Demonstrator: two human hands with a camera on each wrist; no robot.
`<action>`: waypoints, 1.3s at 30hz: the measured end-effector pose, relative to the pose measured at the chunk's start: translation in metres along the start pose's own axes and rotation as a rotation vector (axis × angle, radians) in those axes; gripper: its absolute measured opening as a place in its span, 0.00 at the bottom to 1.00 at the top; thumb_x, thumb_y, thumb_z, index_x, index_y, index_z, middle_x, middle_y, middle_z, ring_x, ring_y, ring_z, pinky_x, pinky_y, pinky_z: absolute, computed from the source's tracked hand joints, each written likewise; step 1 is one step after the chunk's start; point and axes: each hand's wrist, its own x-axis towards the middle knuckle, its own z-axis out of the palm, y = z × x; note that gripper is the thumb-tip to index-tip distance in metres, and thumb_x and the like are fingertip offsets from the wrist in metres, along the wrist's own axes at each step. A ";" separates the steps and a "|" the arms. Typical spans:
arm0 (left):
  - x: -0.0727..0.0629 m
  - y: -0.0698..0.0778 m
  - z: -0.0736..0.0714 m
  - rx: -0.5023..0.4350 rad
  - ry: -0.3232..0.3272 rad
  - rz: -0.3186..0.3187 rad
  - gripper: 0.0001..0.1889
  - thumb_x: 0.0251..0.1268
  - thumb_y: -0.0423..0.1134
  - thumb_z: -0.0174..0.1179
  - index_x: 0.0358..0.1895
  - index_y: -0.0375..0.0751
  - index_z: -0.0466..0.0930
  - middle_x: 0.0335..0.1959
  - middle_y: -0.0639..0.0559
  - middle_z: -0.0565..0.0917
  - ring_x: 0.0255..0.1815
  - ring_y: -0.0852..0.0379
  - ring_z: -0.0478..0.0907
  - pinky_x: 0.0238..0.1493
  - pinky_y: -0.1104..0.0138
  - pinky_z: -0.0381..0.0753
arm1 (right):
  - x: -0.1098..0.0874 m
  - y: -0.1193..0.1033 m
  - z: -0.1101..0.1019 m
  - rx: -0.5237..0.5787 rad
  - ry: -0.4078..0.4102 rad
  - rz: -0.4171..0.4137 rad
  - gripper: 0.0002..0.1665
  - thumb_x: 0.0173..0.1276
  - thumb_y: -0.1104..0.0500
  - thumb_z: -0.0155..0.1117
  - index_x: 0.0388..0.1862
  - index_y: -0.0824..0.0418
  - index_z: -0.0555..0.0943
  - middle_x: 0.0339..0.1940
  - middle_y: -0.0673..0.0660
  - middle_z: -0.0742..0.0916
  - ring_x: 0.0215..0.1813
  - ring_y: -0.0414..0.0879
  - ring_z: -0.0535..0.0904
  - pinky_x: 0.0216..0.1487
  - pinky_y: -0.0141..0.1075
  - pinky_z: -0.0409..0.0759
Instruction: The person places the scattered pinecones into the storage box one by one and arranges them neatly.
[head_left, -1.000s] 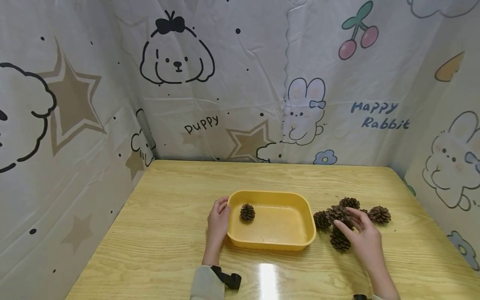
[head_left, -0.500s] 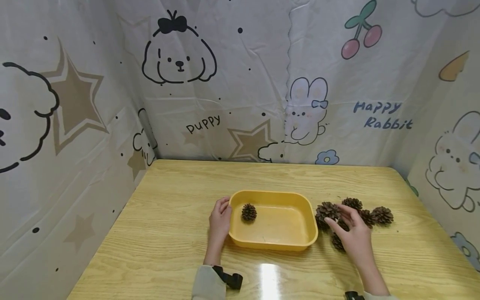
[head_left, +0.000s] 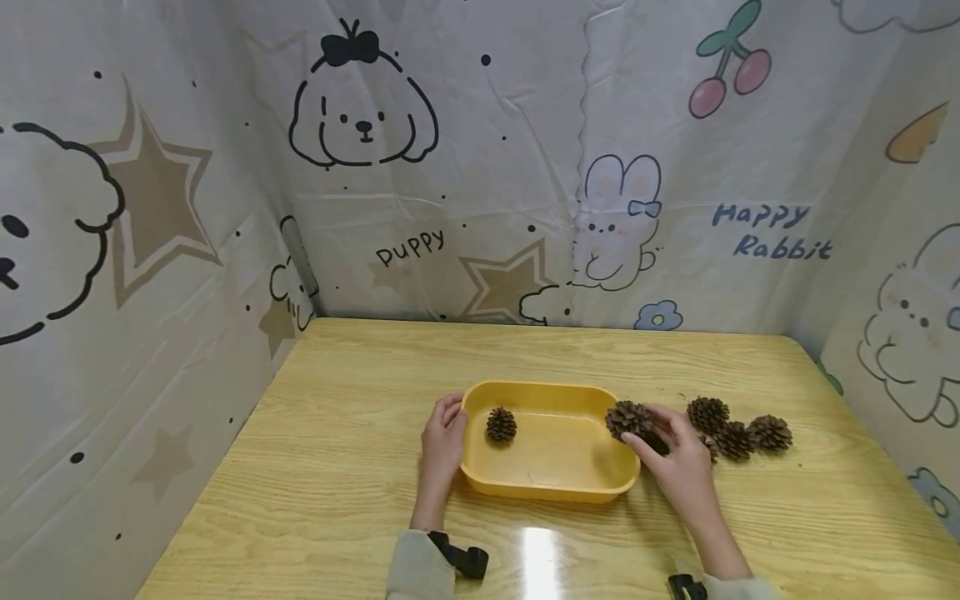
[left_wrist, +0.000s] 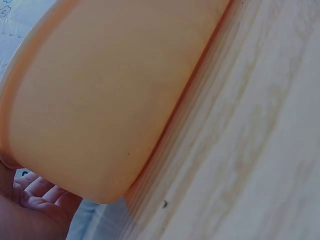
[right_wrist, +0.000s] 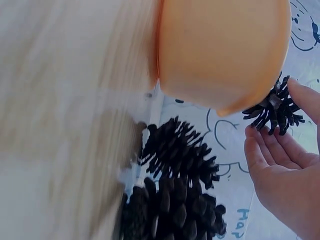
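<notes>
My right hand [head_left: 684, 471] pinches a brown pine cone [head_left: 628, 420] between thumb and fingertips, above the right rim of a yellow plastic tray [head_left: 551, 487]. In the right wrist view this pine cone [right_wrist: 275, 107] is beside the tray's rim, with fingers below it and the thumb above. My left hand [head_left: 441, 446] holds the tray's left rim; in the left wrist view, the tray wall hides part of that hand [left_wrist: 40, 205]. A smaller pine cone [head_left: 501, 425] sits inside the tray, toward the left.
Several pine cones [head_left: 733, 440] lie clustered on the wooden table [head_left: 337, 433] right of the tray, some partly hidden by my right hand. A printed cloth [head_left: 480, 192] hangs along the table's back and sides. Each wrist wears a black camera strap [head_left: 459, 557].
My right hand has carried the pine cone leftward from the cluster to above the tray's right rim. My left hand stays at the tray's left side.
</notes>
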 end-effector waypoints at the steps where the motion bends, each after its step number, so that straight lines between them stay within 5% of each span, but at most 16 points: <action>1: 0.000 0.000 0.000 0.002 0.000 -0.006 0.18 0.73 0.36 0.50 0.63 0.38 0.74 0.61 0.36 0.80 0.64 0.40 0.77 0.64 0.51 0.77 | 0.000 -0.001 0.001 -0.001 -0.004 0.001 0.34 0.64 0.53 0.69 0.66 0.63 0.71 0.66 0.64 0.76 0.67 0.58 0.73 0.65 0.22 0.69; 8: 0.001 -0.001 0.000 -0.010 0.001 0.004 0.18 0.73 0.36 0.51 0.62 0.38 0.74 0.60 0.36 0.80 0.64 0.41 0.77 0.65 0.51 0.76 | 0.003 -0.002 0.010 -0.002 -0.039 -0.009 0.35 0.64 0.51 0.69 0.66 0.62 0.71 0.67 0.64 0.76 0.66 0.61 0.75 0.67 0.41 0.70; 15: 0.000 -0.002 -0.001 -0.021 -0.011 0.026 0.18 0.73 0.35 0.51 0.62 0.36 0.73 0.61 0.35 0.80 0.64 0.40 0.77 0.65 0.51 0.76 | 0.007 -0.004 0.020 -0.001 -0.059 -0.042 0.35 0.63 0.52 0.70 0.66 0.64 0.71 0.66 0.64 0.77 0.66 0.60 0.75 0.66 0.34 0.69; 39: -0.001 -0.002 -0.002 -0.019 -0.009 0.032 0.17 0.73 0.35 0.50 0.62 0.37 0.74 0.60 0.35 0.81 0.64 0.40 0.77 0.64 0.51 0.77 | 0.022 -0.013 0.046 -0.006 -0.095 -0.128 0.33 0.61 0.58 0.72 0.62 0.68 0.73 0.61 0.67 0.80 0.64 0.63 0.77 0.64 0.48 0.76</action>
